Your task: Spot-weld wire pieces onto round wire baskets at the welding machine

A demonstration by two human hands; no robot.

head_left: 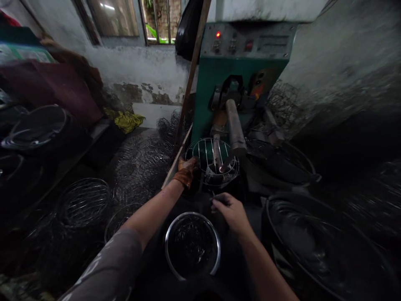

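Observation:
A round wire rack with parallel bars sits at the lower arm of a green spot welding machine. A small bright glow shows where the electrode tip meets the rack's near right side. My left hand, in a brown-orange work glove, is closed on the rack's left rim. My right hand, bare and dark at the fingertips, pinches a small thin metal piece below the rack. Between my forearms stands a round bowl with a shiny rim, holding many small metal bits.
Finished-looking wire racks lie stacked at left, beside a heap of tangled wire pieces. A large dark basin stands at right. A wooden post leans against the machine. A yellow cloth lies near the wall.

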